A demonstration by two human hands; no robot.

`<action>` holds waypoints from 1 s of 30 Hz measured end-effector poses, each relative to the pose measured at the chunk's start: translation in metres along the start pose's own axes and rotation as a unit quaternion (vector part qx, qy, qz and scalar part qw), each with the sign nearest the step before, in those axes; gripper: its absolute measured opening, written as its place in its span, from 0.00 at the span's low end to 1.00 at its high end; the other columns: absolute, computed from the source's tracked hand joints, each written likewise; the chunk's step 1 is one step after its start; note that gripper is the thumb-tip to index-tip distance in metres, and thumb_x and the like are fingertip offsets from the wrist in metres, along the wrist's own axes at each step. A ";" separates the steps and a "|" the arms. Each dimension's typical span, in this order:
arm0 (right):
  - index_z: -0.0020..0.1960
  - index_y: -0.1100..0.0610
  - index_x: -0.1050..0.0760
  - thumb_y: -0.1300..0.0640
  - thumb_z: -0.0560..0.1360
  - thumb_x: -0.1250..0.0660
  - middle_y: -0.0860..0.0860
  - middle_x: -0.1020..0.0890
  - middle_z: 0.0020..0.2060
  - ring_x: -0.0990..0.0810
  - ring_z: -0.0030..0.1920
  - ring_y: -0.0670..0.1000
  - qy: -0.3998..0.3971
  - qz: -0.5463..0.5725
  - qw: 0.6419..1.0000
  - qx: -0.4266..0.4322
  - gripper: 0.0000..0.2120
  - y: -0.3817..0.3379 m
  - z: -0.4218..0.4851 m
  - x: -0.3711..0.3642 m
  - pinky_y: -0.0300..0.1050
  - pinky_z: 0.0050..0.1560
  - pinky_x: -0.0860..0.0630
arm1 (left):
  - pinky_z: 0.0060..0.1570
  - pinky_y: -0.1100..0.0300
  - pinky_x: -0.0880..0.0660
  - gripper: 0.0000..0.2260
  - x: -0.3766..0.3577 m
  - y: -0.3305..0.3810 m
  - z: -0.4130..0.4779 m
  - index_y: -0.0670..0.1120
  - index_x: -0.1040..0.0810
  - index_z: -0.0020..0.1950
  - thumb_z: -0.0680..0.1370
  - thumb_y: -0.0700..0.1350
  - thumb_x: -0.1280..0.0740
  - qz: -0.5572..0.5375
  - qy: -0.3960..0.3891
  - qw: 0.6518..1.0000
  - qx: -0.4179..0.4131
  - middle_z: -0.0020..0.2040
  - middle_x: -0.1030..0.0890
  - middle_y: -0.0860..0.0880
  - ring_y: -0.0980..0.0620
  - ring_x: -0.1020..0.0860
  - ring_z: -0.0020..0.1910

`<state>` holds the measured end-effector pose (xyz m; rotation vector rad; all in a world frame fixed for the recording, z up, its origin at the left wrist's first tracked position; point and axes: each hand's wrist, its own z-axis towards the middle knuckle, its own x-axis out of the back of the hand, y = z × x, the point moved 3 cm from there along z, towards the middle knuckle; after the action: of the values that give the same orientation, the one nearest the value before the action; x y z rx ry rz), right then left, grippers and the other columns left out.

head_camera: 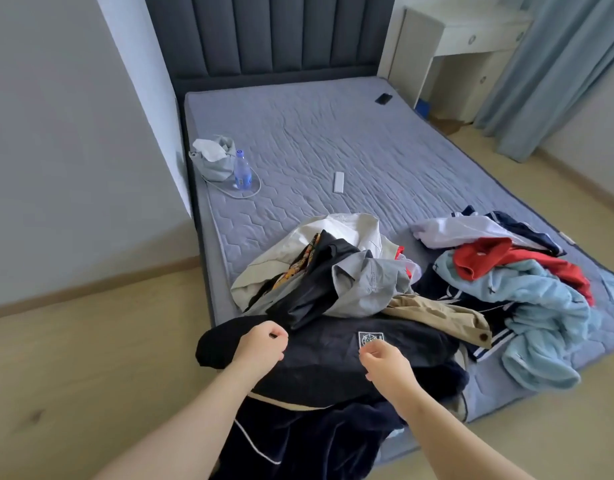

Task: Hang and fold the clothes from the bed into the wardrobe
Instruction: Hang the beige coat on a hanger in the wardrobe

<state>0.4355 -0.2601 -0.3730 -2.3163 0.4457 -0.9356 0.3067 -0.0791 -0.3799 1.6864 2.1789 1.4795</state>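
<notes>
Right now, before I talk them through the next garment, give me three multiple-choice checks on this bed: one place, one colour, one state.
1. Where does the water bottle stand?
A. beside the grey bag
B. on the floor
C. on the clothes

2. The garment on the light blue one is:
A. green
B. red
C. yellow

3. The hands are:
A. lifting a hanger
B. over the dark garment, gripping nothing
C. out of view

Answers: A, bottle touches the bag; B, red top; B, left hand and right hand are empty, half-curled.

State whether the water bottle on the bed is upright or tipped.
Upright: the water bottle stands on its base, cap uppermost, beside the grey bag.
</notes>
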 end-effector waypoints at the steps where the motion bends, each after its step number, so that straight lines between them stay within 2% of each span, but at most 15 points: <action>1: 0.44 0.53 0.25 0.57 0.75 0.43 0.47 0.23 0.40 0.21 0.41 0.51 -0.007 -0.003 1.000 -0.002 0.08 0.002 0.013 0.008 0.40 0.36 0.29 | 0.35 0.65 0.26 0.07 -0.010 0.008 0.007 0.56 0.25 0.42 0.77 0.46 0.39 0.001 0.003 1.000 0.004 0.41 0.21 0.55 0.58 0.21 0.39; 6: 0.46 0.52 0.26 0.55 0.76 0.43 0.48 0.21 0.40 0.25 0.38 0.48 -0.041 -0.024 0.999 -0.011 0.08 0.017 0.070 0.049 0.40 0.35 0.29 | 0.35 0.64 0.26 0.08 -0.066 0.047 0.035 0.55 0.25 0.41 0.78 0.46 0.40 0.016 -0.001 0.999 0.039 0.41 0.21 0.56 0.60 0.22 0.38; 10: 0.46 0.51 0.27 0.56 0.76 0.44 0.48 0.22 0.42 0.27 0.37 0.45 -0.069 -0.091 0.993 -0.017 0.07 0.038 0.100 0.070 0.39 0.34 0.31 | 0.43 0.58 0.24 0.08 -0.104 0.065 0.048 0.56 0.26 0.41 0.77 0.46 0.41 0.031 -0.009 0.999 0.043 0.42 0.20 0.54 0.55 0.21 0.43; 12: 0.51 0.52 0.27 0.56 0.76 0.44 0.49 0.22 0.48 0.26 0.42 0.47 -0.093 -0.141 0.985 -0.021 0.08 0.050 0.110 0.074 0.42 0.41 0.29 | 0.47 0.57 0.25 0.06 -0.121 0.066 0.051 0.56 0.26 0.44 0.77 0.46 0.41 0.056 -0.014 0.997 0.043 0.47 0.20 0.53 0.53 0.23 0.46; 13: 0.56 0.52 0.28 0.56 0.76 0.43 0.50 0.23 0.53 0.26 0.49 0.50 -0.099 -0.183 0.978 -0.015 0.11 0.056 0.114 0.074 0.44 0.48 0.29 | 0.48 0.57 0.26 0.06 -0.129 0.065 0.052 0.56 0.26 0.49 0.77 0.46 0.40 0.064 -0.018 0.997 0.037 0.50 0.21 0.53 0.52 0.23 0.49; 14: 0.62 0.51 0.30 0.54 0.76 0.42 0.50 0.25 0.59 0.28 0.56 0.52 -0.093 -0.235 0.968 -0.001 0.15 0.061 0.118 0.074 0.46 0.54 0.31 | 0.51 0.57 0.28 0.09 -0.138 0.064 0.053 0.56 0.27 0.56 0.77 0.46 0.39 0.082 -0.022 0.996 0.022 0.56 0.22 0.53 0.52 0.25 0.53; 16: 0.69 0.49 0.36 0.51 0.75 0.41 0.49 0.33 0.68 0.35 0.66 0.55 -0.065 -0.315 0.946 0.044 0.22 0.071 0.122 0.073 0.50 0.63 0.37 | 0.60 0.53 0.32 0.21 -0.156 0.060 0.056 0.58 0.36 0.69 0.76 0.47 0.38 0.173 -0.041 0.984 -0.027 0.67 0.30 0.53 0.47 0.34 0.67; 18: 0.72 0.48 0.42 0.49 0.74 0.39 0.50 0.42 0.74 0.43 0.71 0.56 -0.061 -0.354 0.930 0.084 0.28 0.080 0.125 0.068 0.52 0.68 0.43 | 0.67 0.47 0.41 0.32 -0.174 0.055 0.060 0.59 0.48 0.74 0.75 0.50 0.36 0.307 -0.075 0.946 -0.072 0.76 0.45 0.52 0.45 0.50 0.75; 20: 0.74 0.45 0.48 0.48 0.72 0.36 0.50 0.51 0.76 0.50 0.74 0.57 -0.077 -0.388 0.912 0.111 0.34 0.089 0.129 0.063 0.55 0.71 0.47 | 0.70 0.42 0.49 0.42 -0.190 0.049 0.067 0.59 0.59 0.75 0.71 0.55 0.32 0.392 -0.113 0.909 -0.086 0.77 0.59 0.53 0.43 0.61 0.75; 23: 0.75 0.43 0.53 0.48 0.72 0.34 0.50 0.55 0.76 0.56 0.75 0.58 -0.092 -0.416 0.893 0.142 0.38 0.102 0.135 0.055 0.57 0.72 0.51 | 0.69 0.35 0.57 0.51 -0.217 0.037 0.080 0.58 0.67 0.74 0.68 0.58 0.29 0.486 -0.146 0.855 -0.112 0.75 0.68 0.53 0.41 0.68 0.73; 25: 0.75 0.43 0.53 0.48 0.72 0.34 0.50 0.55 0.76 0.57 0.75 0.58 -0.094 -0.418 0.891 0.153 0.38 0.107 0.135 0.054 0.57 0.72 0.52 | 0.68 0.35 0.58 0.49 -0.229 0.031 0.085 0.58 0.67 0.74 0.70 0.56 0.30 0.526 -0.131 0.832 -0.123 0.75 0.66 0.53 0.41 0.66 0.74; 27: 0.75 0.43 0.53 0.49 0.72 0.35 0.50 0.55 0.76 0.57 0.75 0.58 -0.097 -0.425 0.886 0.158 0.38 0.112 0.134 0.054 0.56 0.72 0.52 | 0.70 0.39 0.54 0.38 -0.233 0.028 0.087 0.58 0.57 0.76 0.76 0.49 0.34 0.523 -0.110 0.836 -0.122 0.77 0.54 0.52 0.44 0.56 0.76; 29: 0.75 0.43 0.53 0.50 0.72 0.35 0.51 0.55 0.76 0.57 0.75 0.58 -0.096 -0.436 0.882 0.154 0.38 0.114 0.131 0.056 0.56 0.72 0.52 | 0.67 0.50 0.41 0.23 -0.230 0.029 0.087 0.56 0.39 0.72 0.78 0.42 0.39 0.470 -0.089 0.870 -0.117 0.71 0.32 0.51 0.46 0.36 0.70; 30: 0.75 0.43 0.53 0.51 0.72 0.35 0.51 0.55 0.77 0.57 0.76 0.58 -0.091 -0.438 0.882 0.150 0.38 0.114 0.130 0.057 0.55 0.72 0.52 | 0.60 0.54 0.35 0.19 -0.224 0.031 0.085 0.55 0.32 0.67 0.78 0.40 0.40 0.413 -0.073 0.902 -0.102 0.64 0.25 0.50 0.45 0.29 0.63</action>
<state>0.5583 -0.3241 -0.4909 -2.2520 -0.8532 -1.0507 0.4679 -0.1946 -0.5185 2.6814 1.1843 1.5335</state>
